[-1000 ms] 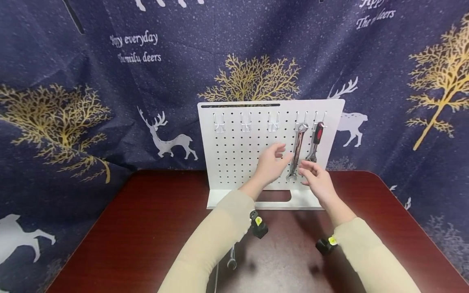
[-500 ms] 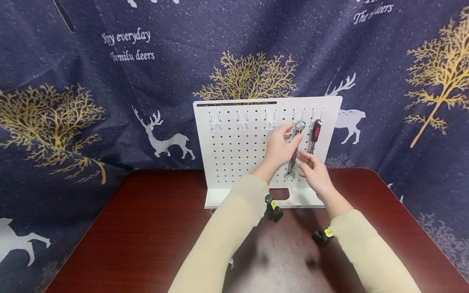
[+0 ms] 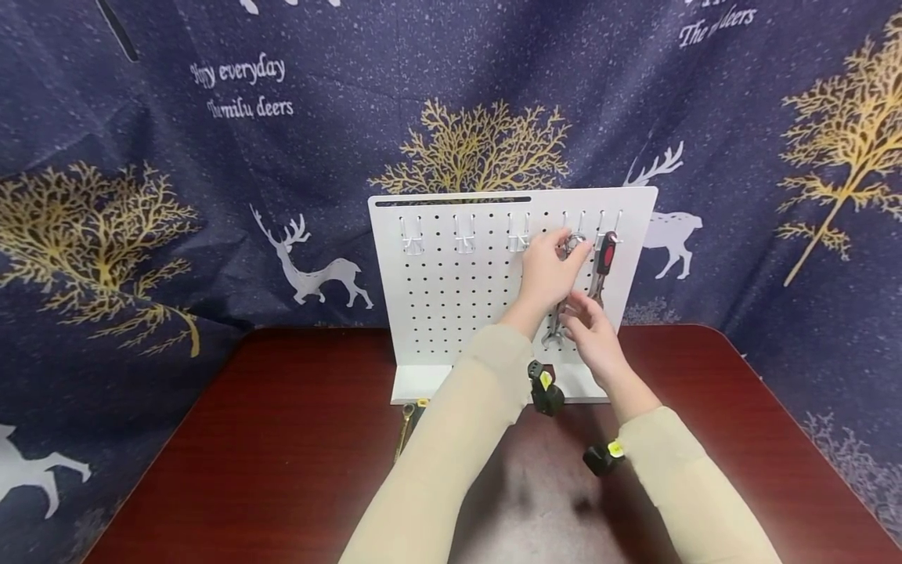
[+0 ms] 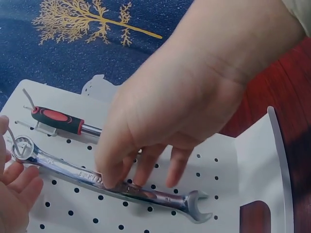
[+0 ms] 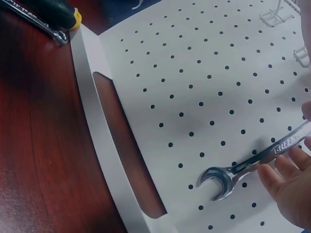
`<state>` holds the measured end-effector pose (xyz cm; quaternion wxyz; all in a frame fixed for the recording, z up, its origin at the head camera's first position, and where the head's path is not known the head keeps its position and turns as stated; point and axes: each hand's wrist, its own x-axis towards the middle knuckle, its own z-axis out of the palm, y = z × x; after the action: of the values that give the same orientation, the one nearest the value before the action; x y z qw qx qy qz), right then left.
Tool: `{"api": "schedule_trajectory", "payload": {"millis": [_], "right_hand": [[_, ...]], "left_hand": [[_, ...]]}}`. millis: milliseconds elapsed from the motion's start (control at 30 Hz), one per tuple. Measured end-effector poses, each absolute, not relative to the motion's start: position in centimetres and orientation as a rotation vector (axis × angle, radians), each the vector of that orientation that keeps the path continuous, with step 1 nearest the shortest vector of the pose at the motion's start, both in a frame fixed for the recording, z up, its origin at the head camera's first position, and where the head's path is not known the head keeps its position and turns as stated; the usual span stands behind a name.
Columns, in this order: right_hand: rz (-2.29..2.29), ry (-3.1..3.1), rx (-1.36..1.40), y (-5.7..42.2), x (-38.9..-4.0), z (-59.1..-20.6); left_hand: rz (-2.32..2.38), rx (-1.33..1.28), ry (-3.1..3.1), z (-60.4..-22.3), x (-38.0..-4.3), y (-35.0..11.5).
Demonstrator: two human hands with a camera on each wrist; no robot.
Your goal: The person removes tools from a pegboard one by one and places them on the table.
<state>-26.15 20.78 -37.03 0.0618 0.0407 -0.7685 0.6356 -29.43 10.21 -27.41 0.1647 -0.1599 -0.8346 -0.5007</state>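
Note:
A silver combination wrench [image 4: 160,196] hangs against the white pegboard [image 3: 458,313], its ring end up at a hook and its open jaw down. At the ring end is my left hand [image 3: 550,270], thumb and fingers on either side, pinching it. In the left wrist view only the left hand's fingers [image 4: 22,187] show at the edge. My right hand [image 3: 595,337] holds the shank lower down, with fingertips [image 5: 272,179] under it in the right wrist view. To the right hangs a tool with a red-and-black handle [image 3: 606,254], partly hidden behind my right hand.
Wire hooks [image 3: 465,235] line the board's upper part. The board's foot [image 3: 416,384] stands on the dark red table [image 3: 303,439]. By its left corner lie a brassy-looking wrench [image 3: 405,429] and a dark handle with a yellow end [image 5: 63,14]. A patterned cloth [image 3: 338,157] hangs behind.
My left hand has moved up and right to the wrench's ring end. My right hand has shifted left onto the shank. The wrench stays at its hook.

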Motion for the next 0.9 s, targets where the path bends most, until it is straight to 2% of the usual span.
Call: {"api": "schedule_trajectory", "payload": {"millis": [567, 900], "right_hand": [[1.959, -2.403, 0.065, 20.0, -25.8, -40.8], [1.945, -2.367, -0.019, 19.8, -23.9, -42.9]], "left_hand": [[-1.530, -0.356, -2.435, -26.3, -29.5, 10.5], [-1.690, -0.211, -2.427, -25.4, -29.0, 10.9]]}}
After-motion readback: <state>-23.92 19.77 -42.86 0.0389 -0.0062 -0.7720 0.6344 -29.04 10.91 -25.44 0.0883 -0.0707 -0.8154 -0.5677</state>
